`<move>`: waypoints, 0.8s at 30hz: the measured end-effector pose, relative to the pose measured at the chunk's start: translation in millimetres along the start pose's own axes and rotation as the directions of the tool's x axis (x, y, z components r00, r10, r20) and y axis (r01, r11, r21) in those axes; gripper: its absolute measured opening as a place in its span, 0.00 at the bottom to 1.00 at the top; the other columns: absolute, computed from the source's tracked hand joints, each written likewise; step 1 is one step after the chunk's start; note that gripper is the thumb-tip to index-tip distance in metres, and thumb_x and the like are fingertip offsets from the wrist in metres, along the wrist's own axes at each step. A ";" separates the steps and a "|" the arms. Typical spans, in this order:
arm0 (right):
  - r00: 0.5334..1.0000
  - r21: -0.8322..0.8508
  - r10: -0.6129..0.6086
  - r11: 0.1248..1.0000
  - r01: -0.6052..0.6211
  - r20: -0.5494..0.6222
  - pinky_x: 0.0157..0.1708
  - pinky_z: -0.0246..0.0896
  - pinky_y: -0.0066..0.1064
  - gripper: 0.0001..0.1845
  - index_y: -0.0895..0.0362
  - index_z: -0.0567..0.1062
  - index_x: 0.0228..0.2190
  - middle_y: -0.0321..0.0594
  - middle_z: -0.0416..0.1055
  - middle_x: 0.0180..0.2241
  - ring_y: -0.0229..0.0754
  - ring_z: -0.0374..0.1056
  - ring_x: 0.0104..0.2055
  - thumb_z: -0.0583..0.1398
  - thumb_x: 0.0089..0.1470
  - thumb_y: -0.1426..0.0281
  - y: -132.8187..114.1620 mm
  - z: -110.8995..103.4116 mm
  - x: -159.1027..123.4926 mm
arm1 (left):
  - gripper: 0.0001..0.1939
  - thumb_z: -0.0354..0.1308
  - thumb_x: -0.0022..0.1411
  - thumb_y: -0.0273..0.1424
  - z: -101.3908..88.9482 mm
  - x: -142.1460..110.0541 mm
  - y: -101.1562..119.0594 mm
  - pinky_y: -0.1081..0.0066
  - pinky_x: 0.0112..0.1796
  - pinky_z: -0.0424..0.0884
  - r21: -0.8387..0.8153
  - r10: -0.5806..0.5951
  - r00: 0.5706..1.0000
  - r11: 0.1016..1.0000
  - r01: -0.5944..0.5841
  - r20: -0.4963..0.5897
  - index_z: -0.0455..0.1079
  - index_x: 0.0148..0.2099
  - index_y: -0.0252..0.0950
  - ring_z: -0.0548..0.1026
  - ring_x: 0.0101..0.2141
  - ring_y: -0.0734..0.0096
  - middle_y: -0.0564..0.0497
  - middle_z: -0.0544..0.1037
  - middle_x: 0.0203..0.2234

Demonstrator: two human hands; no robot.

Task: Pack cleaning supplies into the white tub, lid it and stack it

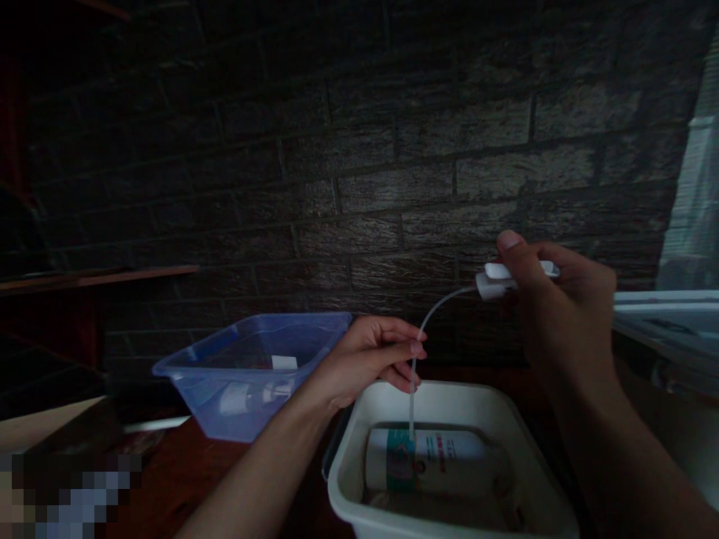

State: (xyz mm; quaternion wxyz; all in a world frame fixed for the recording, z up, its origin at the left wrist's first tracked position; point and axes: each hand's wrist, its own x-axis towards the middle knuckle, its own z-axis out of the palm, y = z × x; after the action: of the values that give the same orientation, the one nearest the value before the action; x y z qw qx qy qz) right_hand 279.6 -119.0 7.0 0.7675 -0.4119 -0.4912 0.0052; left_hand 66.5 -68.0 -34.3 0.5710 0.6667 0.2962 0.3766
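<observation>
A white pump head [495, 283] with a thin clear dip tube [443, 303] is in my right hand [553, 299], thumb on top and the fingers curled round it. The tube bends over to the left and hangs down. My left hand [387, 348] pinches this tube between thumb and fingers. Below, a white bottle [432, 464] with a green band and printed label lies on its side in a white tub [359, 516]. The tube's lower end hangs in front of or touches the bottle; which, I cannot tell. The bottle's neck end is in dark shade.
Left of the tub stands a translucent blue bin [219, 397] with pale items inside. A clear lidded container [674, 322] is at the right. Behind rises a dark brick wall [365, 187], and a wooden shelf [101, 278] juts out at the left.
</observation>
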 end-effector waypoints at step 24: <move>0.980 -0.119 -0.095 0.986 0.117 0.174 0.20 0.49 0.27 0.24 0.57 0.79 0.24 0.33 0.66 0.16 0.33 0.58 0.18 0.64 0.59 0.50 -3.0 1.4 -7.8 | 0.04 0.64 0.64 0.28 -10.6 6.6 -17.3 0.75 0.31 0.70 0.545 0.167 0.983 0.818 -0.185 0.082 0.76 0.40 0.32 0.78 0.30 0.71 0.49 0.80 0.30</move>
State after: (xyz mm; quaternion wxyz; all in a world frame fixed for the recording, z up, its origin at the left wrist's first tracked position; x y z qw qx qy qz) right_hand 273.3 -123.3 3.3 0.6946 -0.4318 -0.5745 -0.0327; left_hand 61.8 -53.8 -49.6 0.3224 0.8328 0.3203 0.3162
